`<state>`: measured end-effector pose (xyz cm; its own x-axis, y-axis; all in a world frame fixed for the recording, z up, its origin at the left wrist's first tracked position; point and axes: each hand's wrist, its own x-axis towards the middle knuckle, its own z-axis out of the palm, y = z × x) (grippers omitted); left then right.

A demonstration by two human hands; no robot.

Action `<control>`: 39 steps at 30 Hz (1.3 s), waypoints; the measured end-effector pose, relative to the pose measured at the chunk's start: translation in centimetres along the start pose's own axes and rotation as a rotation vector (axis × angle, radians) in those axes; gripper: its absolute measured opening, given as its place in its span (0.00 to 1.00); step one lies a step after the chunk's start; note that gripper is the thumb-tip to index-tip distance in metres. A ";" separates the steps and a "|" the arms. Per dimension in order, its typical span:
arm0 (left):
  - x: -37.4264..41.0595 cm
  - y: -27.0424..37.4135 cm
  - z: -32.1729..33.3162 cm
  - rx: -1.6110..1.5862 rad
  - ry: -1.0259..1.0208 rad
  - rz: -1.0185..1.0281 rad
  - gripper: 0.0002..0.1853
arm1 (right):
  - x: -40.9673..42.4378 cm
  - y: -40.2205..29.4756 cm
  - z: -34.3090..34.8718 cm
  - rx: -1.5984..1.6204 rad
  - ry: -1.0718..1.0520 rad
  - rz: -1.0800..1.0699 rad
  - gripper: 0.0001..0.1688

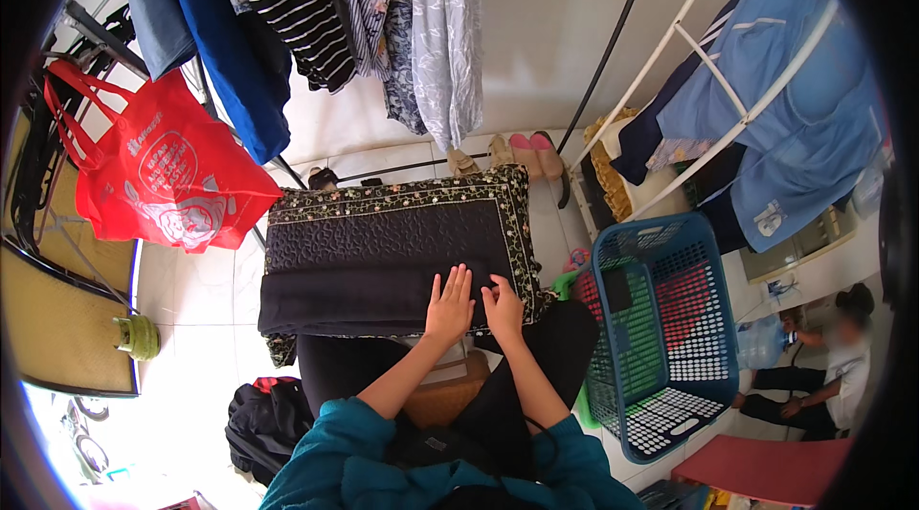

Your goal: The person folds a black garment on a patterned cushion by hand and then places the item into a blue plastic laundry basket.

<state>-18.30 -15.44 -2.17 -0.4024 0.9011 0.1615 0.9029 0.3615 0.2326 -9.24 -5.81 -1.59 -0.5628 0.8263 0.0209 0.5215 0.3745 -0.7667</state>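
Observation:
A folded length of black cloth (337,298) lies along the near part of a quilted, floral-bordered cushion (373,237), which rests at my knees. My left hand (451,305) is spread flat on the cloth towards its right end, fingers pointing away from me. Close beside it, my right hand (502,305) is at the cloth's right end with its fingers bent. Whether those fingers pinch the cloth's edge is hard to tell. The cloth's left end lies straight near the cushion's left edge.
A blue plastic laundry basket (639,454) stands at my right. Black clothing (267,424) is heaped on the floor at left. A red bag (172,165) hangs at upper left, near hanging garments (445,43). A white rack (675,25) holds blue clothes. A person (847,366) sits at far right.

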 end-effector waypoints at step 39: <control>1.4 -2.2 -1.2 -0.181 -0.020 0.031 0.30 | 0.1 -0.5 -2.0 0.250 -0.261 -0.266 0.31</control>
<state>-21.03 -15.24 -1.32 -0.3703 0.9163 0.1526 0.8721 0.2864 0.3967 -8.33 -5.08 0.07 -0.8161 0.5692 0.1005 0.1838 0.4204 -0.8885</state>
